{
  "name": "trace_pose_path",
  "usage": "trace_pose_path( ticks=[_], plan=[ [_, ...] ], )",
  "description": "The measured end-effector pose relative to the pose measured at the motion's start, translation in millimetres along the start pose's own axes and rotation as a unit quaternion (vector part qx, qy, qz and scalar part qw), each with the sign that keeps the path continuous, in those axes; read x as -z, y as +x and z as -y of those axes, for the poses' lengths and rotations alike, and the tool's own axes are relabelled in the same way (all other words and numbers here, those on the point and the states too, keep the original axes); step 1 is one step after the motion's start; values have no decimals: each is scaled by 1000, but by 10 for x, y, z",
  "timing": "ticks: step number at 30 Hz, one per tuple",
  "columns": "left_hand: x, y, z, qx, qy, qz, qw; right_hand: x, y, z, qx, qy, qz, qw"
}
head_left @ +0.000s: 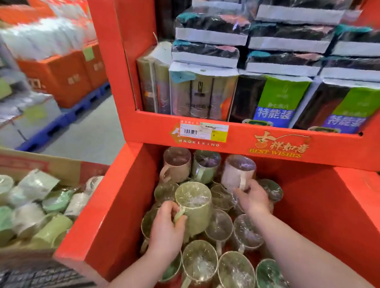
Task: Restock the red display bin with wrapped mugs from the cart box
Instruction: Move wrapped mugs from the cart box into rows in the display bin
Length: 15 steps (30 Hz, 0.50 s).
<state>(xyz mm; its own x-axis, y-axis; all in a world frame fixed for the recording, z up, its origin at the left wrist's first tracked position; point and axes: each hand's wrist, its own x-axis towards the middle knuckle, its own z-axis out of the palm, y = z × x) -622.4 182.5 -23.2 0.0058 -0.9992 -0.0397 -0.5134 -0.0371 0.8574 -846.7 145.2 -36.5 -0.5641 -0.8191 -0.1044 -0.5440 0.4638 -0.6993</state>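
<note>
Store aisle: inside the red display bin [108, 205], my left hand [167, 227] grips a green wrapped mug [195, 207] by its handle. My right hand [253, 197] apparently pinches a pale mug [237, 174]. The cart box [31, 158] stands left, the grey floor [87, 128] beyond.

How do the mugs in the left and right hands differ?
Colour: the left hand grips a green mug; the right hand holds a pale mug, pinkish-white. Place: the green mug is mid-bin above the pile; the pale mug is by the back row. Shared: both are film-wrapped, held at the handle, mouths facing the camera, inside the red bin.
</note>
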Motion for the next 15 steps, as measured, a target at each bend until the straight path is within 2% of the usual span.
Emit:
trace_pose_path(
  ticks=[6,15],
  plan=[
    [-99,29,32,18,-16,-23,999,-151,265,-32,41,44,2,998],
    [-122,40,15,21,-11,-36,999,-355,428,-2,66,-35,56,996]
  ],
)
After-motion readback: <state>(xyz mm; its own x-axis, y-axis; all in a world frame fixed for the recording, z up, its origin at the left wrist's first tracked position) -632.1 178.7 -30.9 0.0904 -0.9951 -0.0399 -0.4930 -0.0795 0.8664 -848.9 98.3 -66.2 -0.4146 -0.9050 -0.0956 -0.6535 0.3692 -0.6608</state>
